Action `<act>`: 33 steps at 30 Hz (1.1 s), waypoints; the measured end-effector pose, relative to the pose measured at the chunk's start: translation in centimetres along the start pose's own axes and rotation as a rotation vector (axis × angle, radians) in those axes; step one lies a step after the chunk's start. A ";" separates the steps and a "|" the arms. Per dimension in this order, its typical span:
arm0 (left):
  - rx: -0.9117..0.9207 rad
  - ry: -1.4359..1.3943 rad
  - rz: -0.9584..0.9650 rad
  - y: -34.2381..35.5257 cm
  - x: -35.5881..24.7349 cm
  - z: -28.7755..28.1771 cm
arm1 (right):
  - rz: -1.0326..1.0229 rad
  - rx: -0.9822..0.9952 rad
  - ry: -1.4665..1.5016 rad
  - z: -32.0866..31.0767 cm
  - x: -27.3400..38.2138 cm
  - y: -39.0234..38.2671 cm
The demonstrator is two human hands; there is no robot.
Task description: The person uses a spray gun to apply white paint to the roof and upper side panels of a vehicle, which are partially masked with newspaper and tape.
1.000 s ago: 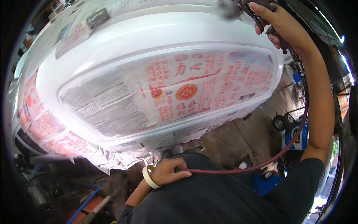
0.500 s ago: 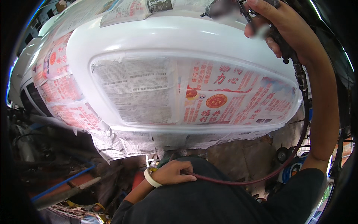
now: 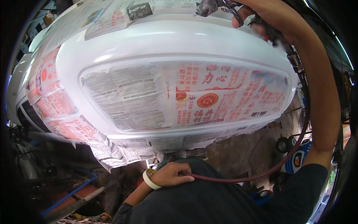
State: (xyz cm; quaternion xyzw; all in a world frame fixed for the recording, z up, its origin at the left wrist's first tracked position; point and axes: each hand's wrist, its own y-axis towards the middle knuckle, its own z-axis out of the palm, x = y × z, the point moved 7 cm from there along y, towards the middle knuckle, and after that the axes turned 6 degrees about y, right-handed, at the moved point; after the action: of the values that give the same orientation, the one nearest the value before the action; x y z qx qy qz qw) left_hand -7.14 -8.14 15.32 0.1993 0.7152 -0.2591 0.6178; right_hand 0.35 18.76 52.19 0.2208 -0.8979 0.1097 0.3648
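Observation:
In my raised right hand [image 3: 248,23] is a dark spray gun [image 3: 209,6], held over the upper part of a glossy white vehicle body panel [image 3: 156,39]. My fingers are wrapped round its grip, and part of the gun is cut off by the top edge. A dark red hose [image 3: 257,179] runs from its fitting down to my left hand [image 3: 173,174], which is closed on it against my body. A cream ring like a roll of masking tape [image 3: 148,180] circles my left wrist. Newspaper [image 3: 123,97] covers the window-shaped area below the white surface.
More masking paper [image 3: 54,99] hangs on the vehicle's left side and along its lower edge [image 3: 119,153]. A blue wheeled machine [image 3: 298,158] stands on the floor at right, near the hose. Low at left lie a blue bar [image 3: 71,194] and cluttered parts.
My right hand and the spray gun have shifted left and slightly up in the picture. The vehicle also sits further left and lower in view. My left hand keeps its hold on the hose.

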 end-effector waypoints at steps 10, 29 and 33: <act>0.034 0.049 0.042 0.8 -0.2 0.2 | 0.119 -0.234 -0.240 -7.1 -8.5 -1.0; 0.095 0.087 -0.065 2.6 -0.9 0.1 | 0.454 -0.664 -0.051 -22.2 -28.0 -11.6; 0.076 0.072 -0.031 3.0 -0.7 0.3 | 0.498 -0.740 -0.074 -25.0 -31.8 -13.6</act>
State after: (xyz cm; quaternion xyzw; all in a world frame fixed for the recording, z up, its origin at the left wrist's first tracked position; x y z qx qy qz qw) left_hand -5.00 -5.97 15.64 0.2207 0.7297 -0.2885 0.5793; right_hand 42.23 25.82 48.04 -0.1437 -0.9149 -0.1423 0.3494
